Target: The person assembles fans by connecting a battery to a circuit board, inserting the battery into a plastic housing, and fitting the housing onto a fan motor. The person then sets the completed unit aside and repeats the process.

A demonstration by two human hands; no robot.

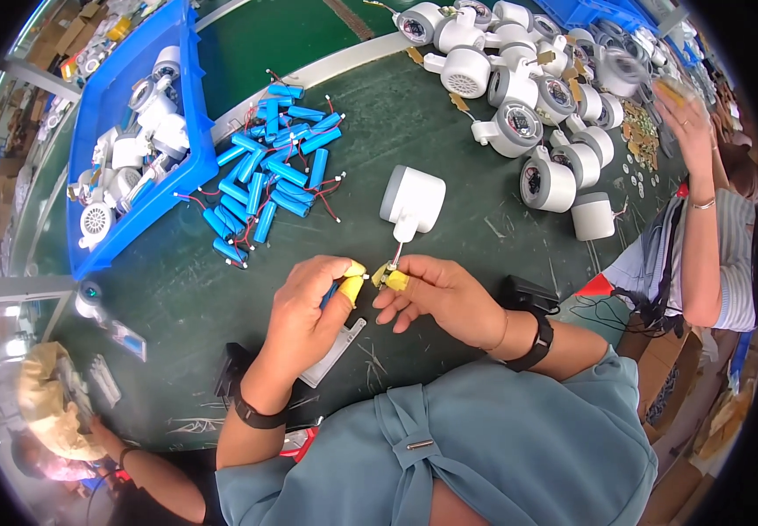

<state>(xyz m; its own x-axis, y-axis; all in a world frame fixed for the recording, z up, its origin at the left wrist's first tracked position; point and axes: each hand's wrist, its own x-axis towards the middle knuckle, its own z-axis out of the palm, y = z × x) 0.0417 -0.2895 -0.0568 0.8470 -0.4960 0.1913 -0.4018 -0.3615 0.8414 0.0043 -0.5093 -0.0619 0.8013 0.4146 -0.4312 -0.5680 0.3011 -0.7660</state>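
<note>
My left hand, with yellow covers on thumb and fingertip, is closed on a blue cylindrical battery. Most of the battery is hidden by the fingers, and a small white plug shows at the fingertips. Close beside it, my right hand pinches a small circuit board between yellow-covered thumb and finger. Wires run from the board into the stem of a white round housing, which lies on the green table just beyond my hands. The plug and the board are near each other; whether they touch, I cannot tell.
Loose blue batteries with red leads lie ahead to the left, beside a blue bin of white housings. Many similar housings crowd the far right. A white flat strip lies under my left wrist. Co-workers' arms appear at both sides.
</note>
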